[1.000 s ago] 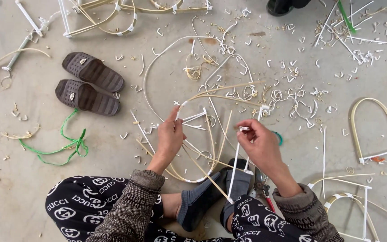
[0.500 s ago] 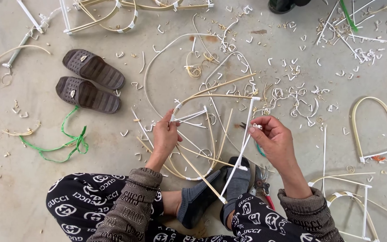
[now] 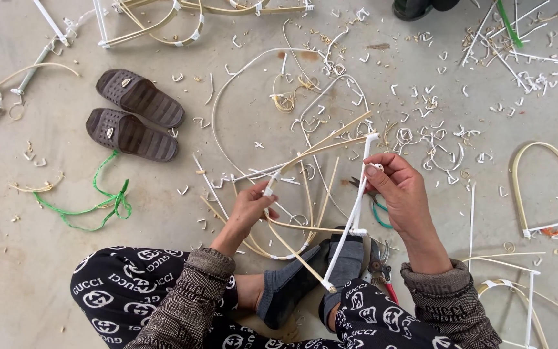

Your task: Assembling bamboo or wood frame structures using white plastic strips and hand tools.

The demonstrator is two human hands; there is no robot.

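I sit on a concrete floor with a frame of bent cane strips (image 3: 305, 194) bound in white wrap between my knees. My left hand (image 3: 248, 210) grips a white-wrapped joint of the frame at its left side. My right hand (image 3: 402, 190) pinches the loose end of a white strip beside the upright white-wrapped rod (image 3: 356, 200), near its top. The rod's lower end rests against my grey shoes (image 3: 305, 284). Thin pale cane strips fan out from the frame toward the upper right.
A pair of dark brown slippers (image 3: 134, 115) lies at the left, with a green cord (image 3: 95, 200) below them. Finished arched cane frames (image 3: 550, 187) lie at the right and top. Red-handled cutters (image 3: 381, 268) lie by my right knee. White and cane offcuts litter the floor.
My right hand has moved up and to the right, drawing the white strip along the upright rod. My left hand has shifted slightly lower on the frame's left joint.
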